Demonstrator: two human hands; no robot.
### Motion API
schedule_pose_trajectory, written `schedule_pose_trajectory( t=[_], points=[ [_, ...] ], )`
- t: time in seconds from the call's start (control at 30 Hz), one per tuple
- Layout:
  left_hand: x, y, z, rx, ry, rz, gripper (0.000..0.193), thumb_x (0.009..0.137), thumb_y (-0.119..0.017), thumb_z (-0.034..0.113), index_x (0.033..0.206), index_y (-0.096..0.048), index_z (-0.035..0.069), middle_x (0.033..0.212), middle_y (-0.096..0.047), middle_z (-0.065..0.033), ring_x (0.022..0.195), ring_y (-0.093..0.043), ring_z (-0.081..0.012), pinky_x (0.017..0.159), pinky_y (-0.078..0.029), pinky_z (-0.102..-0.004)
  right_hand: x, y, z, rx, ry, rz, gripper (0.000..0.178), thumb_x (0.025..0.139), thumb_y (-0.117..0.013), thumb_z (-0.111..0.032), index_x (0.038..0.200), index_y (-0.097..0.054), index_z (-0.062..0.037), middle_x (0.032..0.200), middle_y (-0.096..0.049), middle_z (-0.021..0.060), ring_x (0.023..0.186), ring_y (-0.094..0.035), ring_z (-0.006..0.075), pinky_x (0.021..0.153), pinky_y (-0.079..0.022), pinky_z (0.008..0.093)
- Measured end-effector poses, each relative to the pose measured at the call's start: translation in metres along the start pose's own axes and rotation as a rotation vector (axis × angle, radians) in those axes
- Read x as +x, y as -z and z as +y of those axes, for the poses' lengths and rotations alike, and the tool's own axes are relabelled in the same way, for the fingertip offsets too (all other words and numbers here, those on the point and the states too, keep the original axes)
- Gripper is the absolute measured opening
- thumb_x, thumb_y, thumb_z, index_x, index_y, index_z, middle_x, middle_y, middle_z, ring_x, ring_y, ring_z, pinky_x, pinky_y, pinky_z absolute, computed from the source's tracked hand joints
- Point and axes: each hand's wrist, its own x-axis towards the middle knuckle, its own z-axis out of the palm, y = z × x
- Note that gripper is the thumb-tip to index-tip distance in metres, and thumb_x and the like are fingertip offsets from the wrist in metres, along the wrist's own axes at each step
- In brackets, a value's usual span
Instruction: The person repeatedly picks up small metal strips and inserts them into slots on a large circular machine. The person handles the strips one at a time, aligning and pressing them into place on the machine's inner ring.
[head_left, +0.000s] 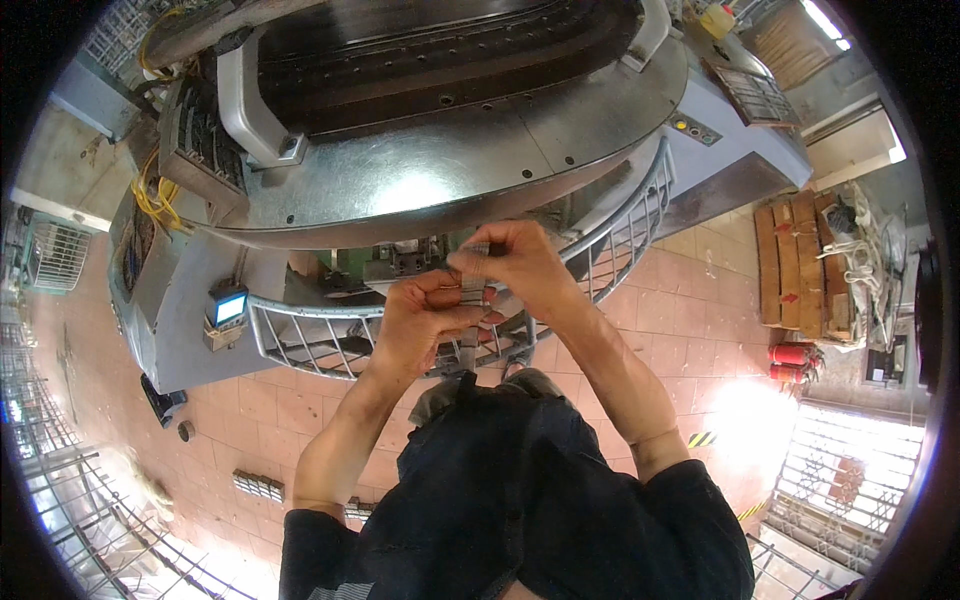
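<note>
In front of my body, a small grey ribbed piece (474,290), which looks like a short stack of metal strips, stands upright between my hands. My left hand (408,325) is closed round its lower part, thumb and fingers bent. Over its upper end curl the fingers of my right hand (518,265), pinched and slightly blurred. Its exact kind is too small to make out. Just beyond my hands, below the rim of a large round machine table (400,190), sits a metal fixture (398,262).
A curved grey guard rail (310,340) runs between me and the machine. A small lit screen (229,307) is at the left. Wooden boards (797,265) and red cylinders (792,363) stand at the right. Stacked metal pieces (258,486) lie on the tiled floor.
</note>
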Motion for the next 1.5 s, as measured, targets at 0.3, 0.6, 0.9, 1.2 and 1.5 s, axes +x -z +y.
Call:
schedule_pose_trajectory(
  t=[0.3,0.6,0.9,1.2,1.5],
  points=[
    [-0.002,0.003,-0.002,-0.037,-0.058,0.088,0.036,0.086,-0.07,-0.012,0.122,-0.065,-0.008,0.114,-0.074,-0.0205,0.094,-0.077,-0.0317,0.078,-0.068,-0.04,0.006,0.006,0.012,0.222,-0.048,-0.115,0.02,0.093,-0.078,-0.018,0.093,-0.076,0.0012,0.078,-0.069,0.0055,0.066,-0.062,0.0125,0.064,-0.05,0.0273],
    [0.013,0.005,-0.005,-0.036,-0.082,0.173,0.033,0.088,-0.069,-0.012,0.121,-0.064,-0.01,0.113,-0.073,-0.0208,0.096,-0.076,-0.0344,0.075,-0.068,-0.0401,0.027,0.003,0.014,0.224,-0.145,-0.15,0.022,0.091,-0.079,-0.018,0.102,-0.079,0.0013,0.084,-0.073,0.0055,0.064,-0.06,0.0103,0.057,-0.048,0.0234],
    [0.012,0.001,-0.003,0.02,-0.163,0.114,0.038,0.086,-0.068,-0.016,0.123,-0.062,-0.012,0.115,-0.072,-0.0226,0.097,-0.076,-0.036,0.082,-0.068,-0.0447,0.019,0.0,0.008,0.25,-0.086,-0.037,0.025,0.091,-0.08,-0.02,0.101,-0.078,0.0033,0.084,-0.074,0.0064,0.066,-0.06,0.0098,0.058,-0.049,0.0233],
    [0.004,-0.015,-0.001,0.059,-0.163,0.108,0.037,0.083,-0.07,-0.016,0.12,-0.064,-0.013,0.114,-0.072,-0.0228,0.096,-0.076,-0.0366,0.082,-0.068,-0.0445,0.007,0.01,-0.001,0.231,0.003,-0.103,0.024,0.093,-0.078,-0.017,0.105,-0.077,0.003,0.093,-0.077,0.0101,0.073,-0.067,0.0122,0.065,-0.053,0.0269],
    [0.006,-0.037,0.006,0.192,-0.083,0.055,0.037,0.084,-0.07,-0.016,0.12,-0.066,-0.008,0.111,-0.076,-0.0185,0.095,-0.077,-0.0309,0.077,-0.066,-0.0372,-0.017,0.031,-0.014,0.205,0.041,-0.006,0.021,0.09,-0.081,-0.015,0.098,-0.077,0.0037,0.088,-0.075,0.0086,0.078,-0.067,0.012,0.073,-0.055,0.0283]
  ],
)
